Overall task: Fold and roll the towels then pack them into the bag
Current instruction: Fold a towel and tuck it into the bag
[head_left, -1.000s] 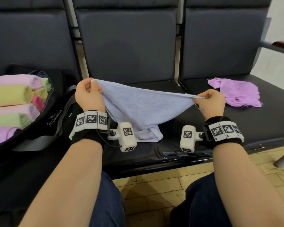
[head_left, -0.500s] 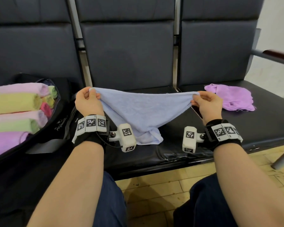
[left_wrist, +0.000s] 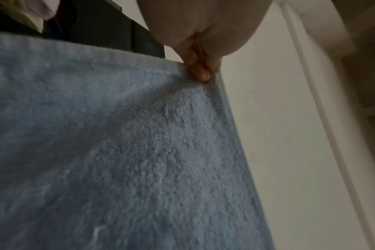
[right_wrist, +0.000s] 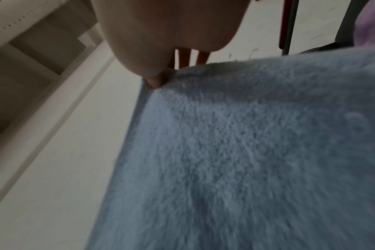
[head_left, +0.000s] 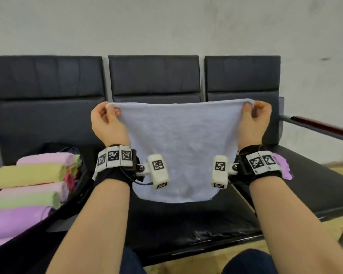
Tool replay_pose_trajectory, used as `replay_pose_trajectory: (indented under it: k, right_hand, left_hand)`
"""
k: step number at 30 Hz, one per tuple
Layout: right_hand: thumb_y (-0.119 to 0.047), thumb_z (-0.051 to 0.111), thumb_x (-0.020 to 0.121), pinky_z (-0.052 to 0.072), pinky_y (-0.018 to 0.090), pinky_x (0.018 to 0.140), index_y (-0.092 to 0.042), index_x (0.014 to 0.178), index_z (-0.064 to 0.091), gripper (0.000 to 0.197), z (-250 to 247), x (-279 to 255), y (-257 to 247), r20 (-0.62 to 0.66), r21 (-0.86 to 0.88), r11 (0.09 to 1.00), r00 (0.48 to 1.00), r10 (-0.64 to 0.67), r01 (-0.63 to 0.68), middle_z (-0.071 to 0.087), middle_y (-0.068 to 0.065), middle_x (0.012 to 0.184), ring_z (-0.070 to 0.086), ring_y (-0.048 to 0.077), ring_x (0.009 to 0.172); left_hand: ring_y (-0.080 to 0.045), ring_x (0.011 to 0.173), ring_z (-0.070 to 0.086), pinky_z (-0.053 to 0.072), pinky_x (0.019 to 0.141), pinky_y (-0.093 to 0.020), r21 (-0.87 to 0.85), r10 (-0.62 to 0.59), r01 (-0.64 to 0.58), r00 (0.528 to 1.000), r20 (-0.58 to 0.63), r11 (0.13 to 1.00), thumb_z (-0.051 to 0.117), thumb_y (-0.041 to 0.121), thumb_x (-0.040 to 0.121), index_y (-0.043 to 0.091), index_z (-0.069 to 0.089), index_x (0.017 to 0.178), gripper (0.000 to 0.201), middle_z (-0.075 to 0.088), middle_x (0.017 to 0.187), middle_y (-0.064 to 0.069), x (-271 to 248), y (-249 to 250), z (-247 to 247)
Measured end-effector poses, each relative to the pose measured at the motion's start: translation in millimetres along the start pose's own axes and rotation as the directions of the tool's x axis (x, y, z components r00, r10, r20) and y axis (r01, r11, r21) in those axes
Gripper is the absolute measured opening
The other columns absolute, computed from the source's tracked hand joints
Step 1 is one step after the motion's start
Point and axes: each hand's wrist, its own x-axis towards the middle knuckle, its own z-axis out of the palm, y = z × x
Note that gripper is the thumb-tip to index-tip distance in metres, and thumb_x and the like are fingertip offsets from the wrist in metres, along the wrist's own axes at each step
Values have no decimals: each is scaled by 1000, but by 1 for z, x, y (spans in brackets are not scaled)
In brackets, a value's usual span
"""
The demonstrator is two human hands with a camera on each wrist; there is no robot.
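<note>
Pale wall (head_left: 166,26) fills the upper part of the head view, and below it runs a row of three dark padded seats (head_left: 154,76) with a metal armrest topped in dark red (head_left: 321,127) at the right end. Held up in front of the middle seat's backrest is a light blue towel (head_left: 178,147), spread flat and hanging straight down, its lower edge above the seat cushion.

The left hand (head_left: 107,123) pinches the towel's upper left corner between thumb and curled fingers; the left wrist view shows the fingertips (left_wrist: 200,72) pressed into the terry right at the corner. The right hand (head_left: 255,121) pinches the upper right corner in the same way, and the right wrist view shows a thumb tip (right_wrist: 155,81) clamped on the hem at that corner. Both hands are raised level with each other, so the top edge runs nearly straight between them. Each wrist wears a black band with square markers and a small white camera block.

On the left seat sits an open black bag (head_left: 75,202), and in it lie rolled towels (head_left: 30,175) stacked side by side: pink, yellow, pink, green and purple, with more coloured rolls behind them. On the right seat, mostly hidden behind the right wrist, lies a purple towel (head_left: 283,167), unrolled. Yellowish tile floor (head_left: 186,262) shows under the front edge of the seats.
</note>
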Motion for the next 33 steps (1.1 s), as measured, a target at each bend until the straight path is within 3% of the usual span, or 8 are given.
replay_pose_trajectory:
  k: [2, 5, 7, 11, 14, 19, 26, 33]
  right_hand:
    - [-21, 53, 96, 41, 14, 71, -18, 96, 48, 6, 0, 1, -3, 14, -35, 999, 999, 31, -30, 52, -10, 82, 49, 2, 74]
    - [-21, 58, 93, 44, 25, 75, -15, 97, 56, 8, -6, -2, 0, 61, -125, 987, 992, 108, -99, 57, -8, 78, 54, 5, 72]
    - [-23, 61, 91, 49, 28, 78, -16, 96, 64, 9, -13, -3, 0, 114, -149, 983, 985, 129, -112, 64, -4, 81, 61, 11, 78]
    - [-20, 67, 87, 49, 25, 74, -15, 87, 68, 5, -22, 2, -7, 129, -81, 978, 971, 199, -190, 65, -4, 80, 60, 8, 76]
    - [-16, 66, 86, 48, 28, 73, -14, 79, 65, 8, -23, 5, -7, 100, -128, 956, 956, 277, -264, 59, -4, 73, 53, 9, 69]
    - [-11, 62, 83, 42, 36, 67, -12, 51, 44, 37, -17, -4, 3, 52, -258, 887, 911, 409, -383, 41, 1, 56, 42, 22, 63]
    - [-18, 52, 92, 50, 35, 64, -14, 78, 48, 14, 2, -24, 15, 167, -228, 880, 873, 458, -418, 57, 8, 85, 55, 21, 75]
    - [-22, 56, 92, 56, 41, 71, -15, 84, 54, 11, 10, -75, 62, 341, -309, 853, 788, 513, -421, 62, 7, 84, 62, 23, 79]
  left_hand:
    - [-5, 77, 57, 45, 75, -12, 51, -31, 31, 1000, 2, 998, 51, 12, 96, 2, 61, 109, 19, 61, 92, -4, 0, 2, -1]
    - [-22, 109, 52, 32, 98, -28, 305, -145, 154, 988, -53, 940, 52, 26, 95, 18, 64, 110, 21, 63, 107, -2, -2, -5, -10]
    - [-23, 115, 48, 25, 100, -29, 379, -168, 186, 983, -81, 907, 49, 30, 96, 22, 61, 109, 20, 61, 110, 1, -5, -1, -14]
    - [-18, 102, 52, 30, 78, -9, 291, -130, 128, 991, -12, 948, 45, 14, 98, 1, 57, 116, 25, 60, 116, -11, -2, 9, -13]
    - [-27, 111, 56, 35, 78, -17, 383, -201, 176, 979, 26, 907, 46, 11, 97, -2, 59, 117, 27, 61, 120, -17, 5, 9, -13]
    - [-37, 112, 58, 43, 87, -31, 544, -362, 299, 932, 10, 784, 47, 5, 96, 2, 67, 112, 26, 64, 117, -23, -9, 4, -7]
    - [-29, 102, 63, 51, 86, -34, 464, -460, 364, 881, 109, 808, 62, 16, 88, 6, 71, 104, 21, 69, 108, -12, -28, -33, -16]
    - [-25, 91, 66, 54, 89, -42, 440, -545, 403, 796, 264, 802, 67, 18, 85, 13, 68, 93, 9, 66, 86, -2, -80, -77, -20]
